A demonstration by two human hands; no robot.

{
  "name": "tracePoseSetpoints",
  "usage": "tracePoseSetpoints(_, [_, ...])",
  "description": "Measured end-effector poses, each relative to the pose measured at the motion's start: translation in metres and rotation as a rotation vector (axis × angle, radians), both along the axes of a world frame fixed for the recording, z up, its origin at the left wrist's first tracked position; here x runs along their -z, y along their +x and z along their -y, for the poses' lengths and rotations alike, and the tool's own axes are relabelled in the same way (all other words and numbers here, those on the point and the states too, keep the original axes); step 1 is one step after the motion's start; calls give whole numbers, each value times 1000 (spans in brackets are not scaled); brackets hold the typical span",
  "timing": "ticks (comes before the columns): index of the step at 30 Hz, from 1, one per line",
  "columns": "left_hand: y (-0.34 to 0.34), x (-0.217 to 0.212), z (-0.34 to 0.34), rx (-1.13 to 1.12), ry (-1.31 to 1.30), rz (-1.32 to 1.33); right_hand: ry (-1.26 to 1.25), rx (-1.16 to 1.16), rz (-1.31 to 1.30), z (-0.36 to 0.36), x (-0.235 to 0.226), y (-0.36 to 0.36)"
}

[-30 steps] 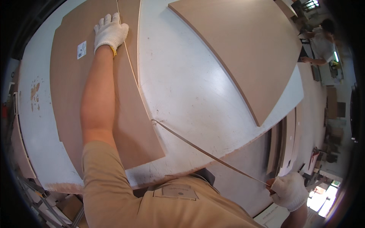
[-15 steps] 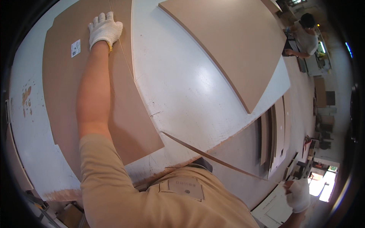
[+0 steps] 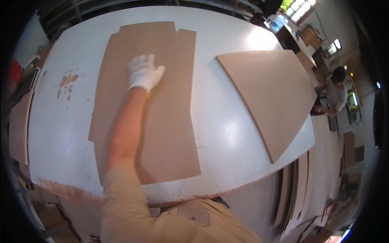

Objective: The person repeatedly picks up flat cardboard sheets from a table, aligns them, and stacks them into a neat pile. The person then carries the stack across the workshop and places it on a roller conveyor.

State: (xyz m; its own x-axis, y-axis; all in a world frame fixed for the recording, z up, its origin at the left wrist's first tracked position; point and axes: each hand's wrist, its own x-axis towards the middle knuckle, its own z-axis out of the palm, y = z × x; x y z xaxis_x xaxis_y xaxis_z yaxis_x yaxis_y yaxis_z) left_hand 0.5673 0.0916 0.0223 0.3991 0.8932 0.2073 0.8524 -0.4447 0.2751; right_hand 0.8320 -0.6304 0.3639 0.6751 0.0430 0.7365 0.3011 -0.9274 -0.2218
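Note:
My left hand [image 3: 144, 75], in a white knit glove, rests palm down on a long brown sheet [image 3: 170, 133] with its fingers outstretched and the thumb apart. The sheet lies flat on a white-topped table [image 3: 219, 162] in front of me. Its far end has stepped corners, and notches show along its sides. My forearm crosses over the sheet and hides part of it. My right hand is out of the picture.
A thicker stack of brown boards [image 3: 271, 97] lies on the table's right part. More panels [image 3: 298, 186] stand on edge beyond the table's near right side. Another person [image 3: 336, 91] works at the far right. Flat boards [image 3: 20, 129] sit beyond the left edge.
The view has shifted so more of the table's far end shows. My right hand, which held a long thin brown strip at lower right, has left the picture with the strip.

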Motion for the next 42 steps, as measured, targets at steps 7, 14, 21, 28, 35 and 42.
tracePoseSetpoints(7, [-221, 20, 47, -529, -94, 147, -104, -852, 21, -417, 30, 19])
tracePoseSetpoints(14, [-232, 15, 61, -450, -67, 207, -565, -1837, 594, -595, 154, -161])
tracePoseSetpoints(21, [-207, 14, 62, -433, -102, 254, -983, -996, -488, -451, 371, -112])
tracePoseSetpoints(28, [-218, 34, 125, -536, -30, 204, -567, -890, -934, -435, 323, -174])
tracePoseSetpoints(35, [-207, 8, 308, -706, -200, 166, -546, -928, -897, -353, 319, -156])
tracePoseSetpoints(42, [-182, 25, 484, -746, -421, 375, -469, -1112, -873, -268, 310, -96])
